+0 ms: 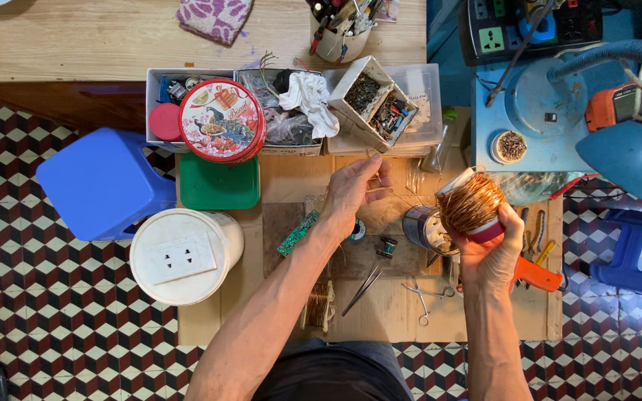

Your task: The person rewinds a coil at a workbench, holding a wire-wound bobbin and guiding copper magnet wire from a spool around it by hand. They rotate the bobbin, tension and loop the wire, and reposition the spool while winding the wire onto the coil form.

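Seated above a checkered tile floor (76, 327), red, black and white; dark-clothed lap at bottom edge. Ahead, a cardboard sheet (380, 304) laid flat as working surface. On it, nearest: tweezers (363, 288), small scissors (423, 297), a loose bundle of copper wire (322, 303), a green circuit board (297, 232).

Left hand (354, 189) stretched forward over the cardboard, fingertips pinched on a thin wire strand (410, 199) running toward the right. Right hand (493, 249) raised, palm up, clenched around a spool of copper wire (472, 202), tilted, just above an open tin can (425, 230). Orange-handled pliers (538, 275) lying beside the right wrist.

To the left: white bucket (213, 226) topped by a wall socket plate (172, 258), blue plastic stool (102, 182), green lid (219, 186).

Further: row of parts boxes (425, 82), round red decorated tin (221, 120), white rag (310, 100). Beyond, wooden worktop (76, 37) with a cup of tools (338, 33). Far right: blue machine housing (536, 111), power strip (529, 26).
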`<move>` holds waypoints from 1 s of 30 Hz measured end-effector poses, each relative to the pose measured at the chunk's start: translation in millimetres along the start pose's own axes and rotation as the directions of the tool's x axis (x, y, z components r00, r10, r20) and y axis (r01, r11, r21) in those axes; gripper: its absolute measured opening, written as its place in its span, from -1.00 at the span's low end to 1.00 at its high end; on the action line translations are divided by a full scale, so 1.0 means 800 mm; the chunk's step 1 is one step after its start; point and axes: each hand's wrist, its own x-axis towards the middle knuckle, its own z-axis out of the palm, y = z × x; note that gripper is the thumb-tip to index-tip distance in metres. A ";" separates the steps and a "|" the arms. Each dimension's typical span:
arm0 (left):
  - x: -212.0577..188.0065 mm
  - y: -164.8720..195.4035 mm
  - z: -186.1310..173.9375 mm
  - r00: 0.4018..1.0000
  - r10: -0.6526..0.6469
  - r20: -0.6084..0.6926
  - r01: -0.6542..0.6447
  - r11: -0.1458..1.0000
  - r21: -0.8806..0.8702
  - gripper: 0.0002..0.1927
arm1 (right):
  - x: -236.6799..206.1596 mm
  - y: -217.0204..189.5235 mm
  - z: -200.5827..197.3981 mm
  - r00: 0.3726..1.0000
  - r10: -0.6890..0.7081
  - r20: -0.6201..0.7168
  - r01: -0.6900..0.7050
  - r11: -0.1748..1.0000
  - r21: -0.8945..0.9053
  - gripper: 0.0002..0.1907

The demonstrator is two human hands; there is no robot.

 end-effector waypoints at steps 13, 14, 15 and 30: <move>-0.003 0.002 -0.028 0.989 0.114 -0.095 -0.110 0.992 0.054 -0.50 | 0.013 0.011 -0.003 0.970 0.238 -0.051 -0.224 0.955 0.192 -0.23; -0.004 0.003 -0.032 0.990 0.106 -0.094 -0.102 0.993 0.052 -0.50 | 0.013 0.012 -0.003 0.968 0.247 -0.049 -0.234 0.953 0.190 -0.23; -0.004 0.005 -0.034 0.991 0.099 -0.093 -0.095 0.994 0.049 -0.50 | 0.013 0.012 -0.002 0.966 0.255 -0.047 -0.242 0.952 0.188 -0.22; -0.039 0.002 -0.017 0.977 0.087 0.193 -0.149 0.930 0.335 -0.56 | 0.001 0.003 0.024 0.966 0.257 -0.036 -0.245 0.951 0.191 -0.30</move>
